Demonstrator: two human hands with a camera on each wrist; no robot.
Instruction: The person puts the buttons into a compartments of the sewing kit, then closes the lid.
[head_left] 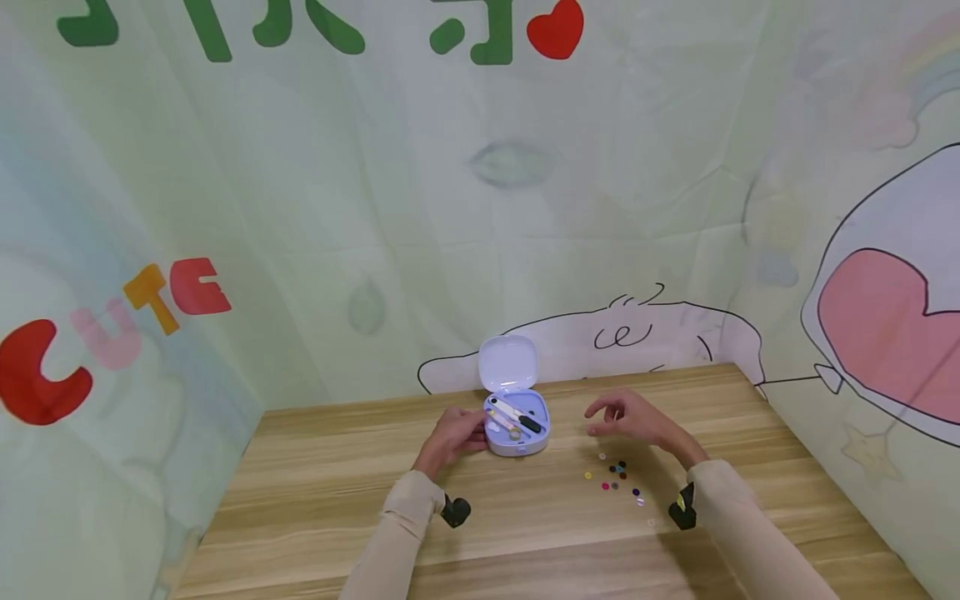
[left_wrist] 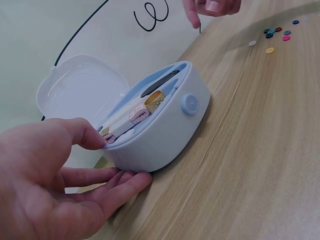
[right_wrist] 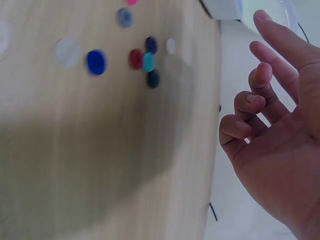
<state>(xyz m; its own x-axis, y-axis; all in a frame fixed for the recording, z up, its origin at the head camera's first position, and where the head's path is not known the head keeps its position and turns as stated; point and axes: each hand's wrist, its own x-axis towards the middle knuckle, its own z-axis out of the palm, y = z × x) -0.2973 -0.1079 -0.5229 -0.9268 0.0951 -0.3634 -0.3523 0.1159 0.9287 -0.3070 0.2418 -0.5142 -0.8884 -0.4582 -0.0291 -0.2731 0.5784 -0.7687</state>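
A small pale-blue case [head_left: 517, 433] stands open on the wooden table [head_left: 525, 533], its lid [head_left: 508, 363] tipped back. Inside it lie a gold thimble [left_wrist: 155, 100], a pink roll [left_wrist: 139, 115] and a black tool [left_wrist: 160, 83]. My left hand [head_left: 474, 433] grips the case's left end, thumb on the rim and fingers against its base [left_wrist: 122, 160]. My right hand [head_left: 592, 421] hovers to the right of the case with loosely curled fingers [right_wrist: 250, 85], holding nothing. Several small coloured buttons [head_left: 615, 479] lie scattered on the table just below it.
A printed fabric backdrop [head_left: 480, 208] closes in the table at the back and on both sides. The table's right edge [head_left: 825, 475] runs close to my right forearm. Bare wood stretches in front of the case toward me.
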